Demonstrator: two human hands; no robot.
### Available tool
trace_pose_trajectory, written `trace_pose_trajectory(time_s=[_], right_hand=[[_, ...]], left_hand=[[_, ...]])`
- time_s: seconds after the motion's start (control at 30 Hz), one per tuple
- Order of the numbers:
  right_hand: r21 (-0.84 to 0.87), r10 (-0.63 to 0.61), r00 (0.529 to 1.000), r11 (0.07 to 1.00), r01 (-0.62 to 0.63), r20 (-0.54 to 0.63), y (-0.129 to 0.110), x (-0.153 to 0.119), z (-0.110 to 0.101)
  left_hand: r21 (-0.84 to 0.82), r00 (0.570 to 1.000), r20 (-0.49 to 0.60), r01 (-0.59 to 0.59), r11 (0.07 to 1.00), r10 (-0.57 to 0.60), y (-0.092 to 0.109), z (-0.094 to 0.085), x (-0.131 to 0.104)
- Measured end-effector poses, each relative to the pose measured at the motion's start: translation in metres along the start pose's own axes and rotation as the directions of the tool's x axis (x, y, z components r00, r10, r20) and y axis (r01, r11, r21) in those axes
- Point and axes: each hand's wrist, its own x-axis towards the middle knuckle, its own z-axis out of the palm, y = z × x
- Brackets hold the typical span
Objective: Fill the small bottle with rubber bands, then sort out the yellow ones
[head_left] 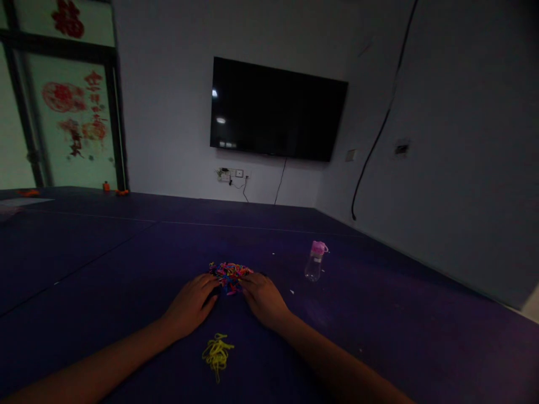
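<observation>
The worktop (126, 269) is a deep blue-purple, warming to violet toward its right edge. A thin pale line (236, 226) runs along near its far edge, and a dark seam (107, 252) slants across its left part. Toward the near edge, the tangle of strands (218, 353) is plain yellow with a greenish cast. Farther in from that edge, the heap (229, 275) is a mottled mix of pink, red, orange, blue and yellow. Right of it, the bottle (314, 268) is clear under a pink cap (319, 247). Beyond the far left corner, a pale green door (54, 134) bears red characters and a round red emblem (63, 97).
</observation>
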Motion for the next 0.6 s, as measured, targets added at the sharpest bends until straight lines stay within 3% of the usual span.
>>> trace_pose_trajectory(time_s=[0.33,0.6], right_hand=[[-0.011,-0.024,0.999,1.000,0.025,0.042,0.003,-0.001,0.002],[-0.023,-0.037,0.999,0.999,0.037,0.037,0.002,-0.001,0.001]], left_hand=[[-0.074,0.992,0.044,-0.117,0.990,0.121,-0.004,0.007,0.000],[-0.066,0.991,0.086,-0.099,0.993,0.104,-0.009,0.013,0.000]])
